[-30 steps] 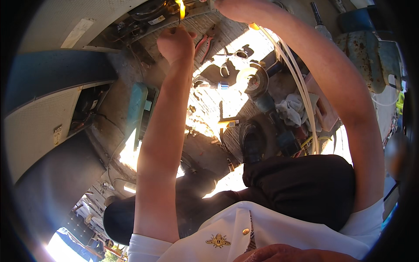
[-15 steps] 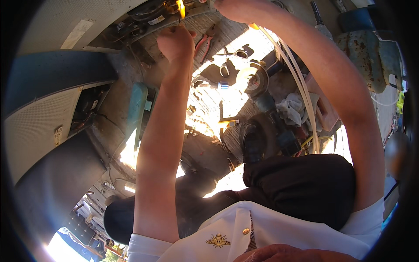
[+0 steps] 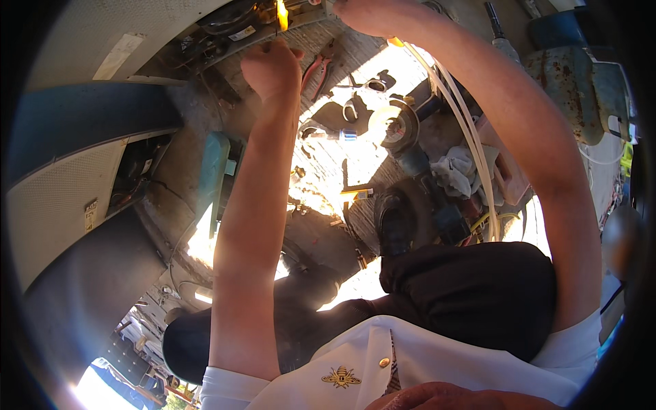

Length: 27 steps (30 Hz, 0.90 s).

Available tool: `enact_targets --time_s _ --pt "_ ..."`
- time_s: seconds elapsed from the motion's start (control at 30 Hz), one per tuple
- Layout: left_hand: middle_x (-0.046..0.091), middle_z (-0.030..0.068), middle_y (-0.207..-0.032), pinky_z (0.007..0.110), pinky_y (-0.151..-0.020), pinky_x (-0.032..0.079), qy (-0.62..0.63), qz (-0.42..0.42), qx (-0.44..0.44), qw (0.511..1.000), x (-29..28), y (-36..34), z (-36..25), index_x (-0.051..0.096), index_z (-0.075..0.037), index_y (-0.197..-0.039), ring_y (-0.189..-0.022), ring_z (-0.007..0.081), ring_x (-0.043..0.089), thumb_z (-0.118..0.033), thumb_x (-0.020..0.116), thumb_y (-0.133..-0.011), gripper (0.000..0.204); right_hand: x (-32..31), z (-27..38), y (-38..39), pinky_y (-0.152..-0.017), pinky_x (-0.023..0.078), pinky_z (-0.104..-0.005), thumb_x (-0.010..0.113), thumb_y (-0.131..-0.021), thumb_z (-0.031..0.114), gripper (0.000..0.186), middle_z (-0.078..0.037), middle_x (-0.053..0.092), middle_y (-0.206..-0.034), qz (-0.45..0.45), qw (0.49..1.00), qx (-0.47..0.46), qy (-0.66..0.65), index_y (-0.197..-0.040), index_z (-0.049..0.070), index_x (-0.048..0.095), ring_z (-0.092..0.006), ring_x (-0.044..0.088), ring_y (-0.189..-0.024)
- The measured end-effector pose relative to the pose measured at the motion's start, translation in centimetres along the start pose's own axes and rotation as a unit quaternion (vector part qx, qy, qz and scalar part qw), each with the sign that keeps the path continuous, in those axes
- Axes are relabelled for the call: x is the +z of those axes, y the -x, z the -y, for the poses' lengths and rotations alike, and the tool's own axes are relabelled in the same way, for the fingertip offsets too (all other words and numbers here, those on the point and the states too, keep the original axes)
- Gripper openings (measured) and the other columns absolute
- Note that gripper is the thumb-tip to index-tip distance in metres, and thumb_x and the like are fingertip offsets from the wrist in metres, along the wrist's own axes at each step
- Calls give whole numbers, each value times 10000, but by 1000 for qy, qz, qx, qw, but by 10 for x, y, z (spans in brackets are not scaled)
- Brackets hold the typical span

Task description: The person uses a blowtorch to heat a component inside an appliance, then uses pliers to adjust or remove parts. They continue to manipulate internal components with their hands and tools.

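Up near the open underside of a pale metal cabinet [image 3: 232, 34], my left hand [image 3: 272, 68] is closed in a fist. A thin dark piece sticks up from its fingertips, with a yellow-orange flame [image 3: 282, 15] just above; what the fist holds is mostly hidden. My right hand [image 3: 362, 15] is curled at the top edge, partly cut off, right of the flame. A small bit of something shows by its fingertips, too little to name. Two pale hoses [image 3: 471, 137] run down from below my right wrist. Red-handled pliers [image 3: 318, 72] lie beside my left hand.
An angle grinder [image 3: 396, 126] with a disc lies on the sunlit floor, near a crumpled white rag [image 3: 456, 171]. A rusty blue-green tank [image 3: 574, 89] stands at the right. Another pale cabinet [image 3: 75, 198] is at the left, near a teal case [image 3: 215, 167].
My left hand has shifted slightly left, with the flame still burning above it. My right hand has barely moved.
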<state>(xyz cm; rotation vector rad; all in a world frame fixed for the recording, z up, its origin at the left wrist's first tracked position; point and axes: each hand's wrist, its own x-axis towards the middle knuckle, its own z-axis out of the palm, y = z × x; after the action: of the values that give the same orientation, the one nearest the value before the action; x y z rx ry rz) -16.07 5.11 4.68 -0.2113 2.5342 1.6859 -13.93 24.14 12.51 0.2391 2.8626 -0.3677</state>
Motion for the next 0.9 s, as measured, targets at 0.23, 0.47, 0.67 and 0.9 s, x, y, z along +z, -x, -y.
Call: enact_targets --time_s 0.23,0.47,0.67,0.9 --pt "734 108 -632 346 -622 550 -8 2 -6 1000 -1 -4 1 696 3 -752 -582 182 703 -153 615 -946 262 3 4 1 -793 600 -521 543 -1013 225 386 -356 710 -1021 -29 998 32 -44 -1032 -120 715 -462 731 -942" --pt "741 118 -655 337 -600 532 11 19 -11 1000 -1 -3 6 701 21 -779 -576 168 689 -143 611 -957 258 -10 12 14 -774 602 -520 580 -977 187 354 -375 708 -996 -38 984 94 -149 -1035 -141 701 -466 734 -945" --pt "742 133 -668 344 -610 527 25 20 -8 999 1 -2 5 721 41 -804 -585 178 683 -137 604 -953 260 -9 9 14 -796 593 -523 578 -974 192 343 -351 721 -996 -48 986 70 -142 -1067 -110 710 -473 730 -952" --pt "745 126 -671 354 -655 544 21 16 -27 999 3 1 -1 731 37 -813 -616 187 707 -150 604 -955 267 -23 14 28 -860 574 -527 574 -998 233 362 -335 722 -1067 -54 978 103 -175 -1114 -81 712 -473 715 -1003"
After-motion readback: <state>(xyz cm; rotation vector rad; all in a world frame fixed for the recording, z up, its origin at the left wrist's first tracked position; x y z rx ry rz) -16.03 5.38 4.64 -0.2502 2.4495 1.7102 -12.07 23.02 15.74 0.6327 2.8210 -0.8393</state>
